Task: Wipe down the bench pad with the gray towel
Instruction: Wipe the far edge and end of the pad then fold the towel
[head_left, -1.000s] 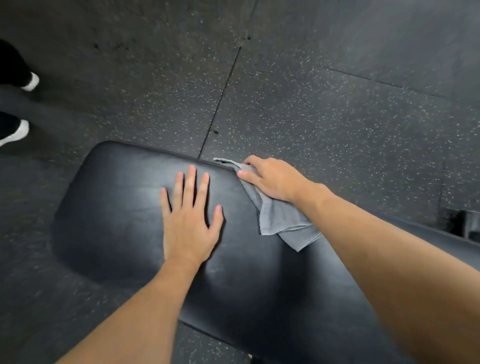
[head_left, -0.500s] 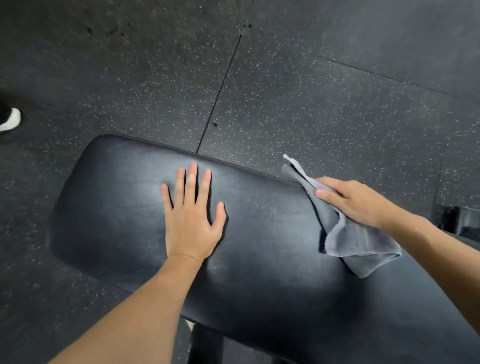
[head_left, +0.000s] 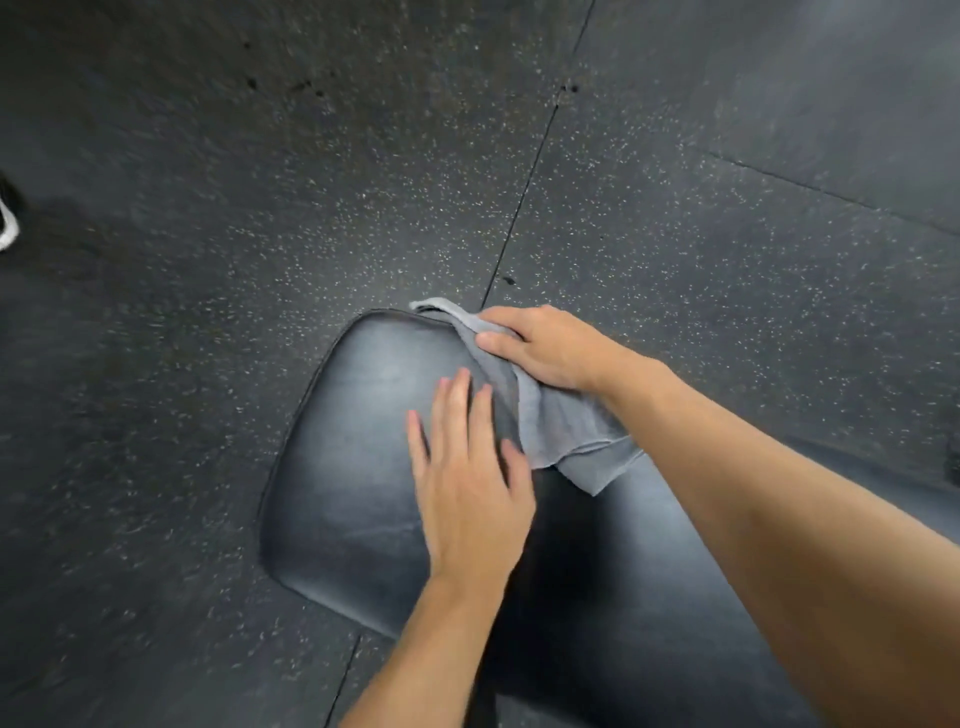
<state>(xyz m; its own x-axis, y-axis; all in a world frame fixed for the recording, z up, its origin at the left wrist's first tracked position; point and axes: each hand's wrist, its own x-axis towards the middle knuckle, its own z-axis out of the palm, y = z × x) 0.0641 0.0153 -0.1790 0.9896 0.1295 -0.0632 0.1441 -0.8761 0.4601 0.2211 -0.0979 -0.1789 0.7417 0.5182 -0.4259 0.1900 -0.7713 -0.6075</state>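
The black padded bench pad (head_left: 353, 467) fills the lower middle of the head view, its rounded end pointing away from me. My right hand (head_left: 545, 345) presses the crumpled gray towel (head_left: 561, 431) against the pad's far edge, near that end. The towel trails back under my wrist and a corner hangs toward me. My left hand (head_left: 467, 478) lies flat on the pad with fingers spread, just left of the towel, holding nothing.
Dark speckled rubber floor tiles (head_left: 675, 260) with seams surround the bench. A shoe with a white sole (head_left: 6, 228) shows at the far left edge. A dark object (head_left: 953, 467) sits at the right edge beyond the pad.
My right hand has swept the towel back along the far edge to the pad's rounded end. The view has shifted, so the pad end now sits further right. My left hand stays flat.
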